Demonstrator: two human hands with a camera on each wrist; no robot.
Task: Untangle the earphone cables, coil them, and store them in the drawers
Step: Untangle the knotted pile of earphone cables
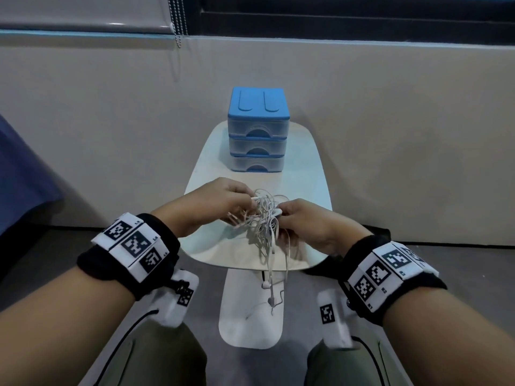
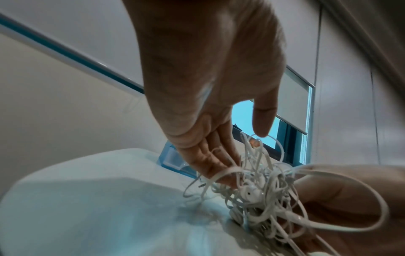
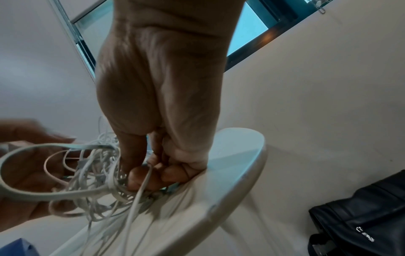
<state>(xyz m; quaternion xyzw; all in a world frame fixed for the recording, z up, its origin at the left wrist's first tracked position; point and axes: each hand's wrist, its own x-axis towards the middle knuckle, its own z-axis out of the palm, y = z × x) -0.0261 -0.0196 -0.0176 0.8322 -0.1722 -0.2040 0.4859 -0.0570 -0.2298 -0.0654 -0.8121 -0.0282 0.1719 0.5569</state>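
A tangle of white earphone cables (image 1: 262, 218) is held just above the front half of the small white table (image 1: 306, 168). My right hand (image 1: 284, 218) grips the right side of the bundle in a fist (image 3: 149, 175), with strands running out under the curled fingers (image 3: 166, 175). My left hand (image 1: 249, 200) reaches into the left side. Its fingers (image 2: 210, 159) are nearly straight, the thumb stands apart, and a flat cable loop (image 2: 225, 170) lies round the fingertips. An earbud (image 2: 248, 193) shows inside the knot. The blue three-drawer unit (image 1: 257, 129) stands at the table's far end with every drawer closed.
Loose cable ends with earbuds (image 1: 271, 296) hang over the table's near edge above its white base (image 1: 250, 324). A black bag (image 3: 361, 216) lies on the floor to the right. A blue cloth (image 1: 22, 176) is at the left. The wall is close behind the drawers.
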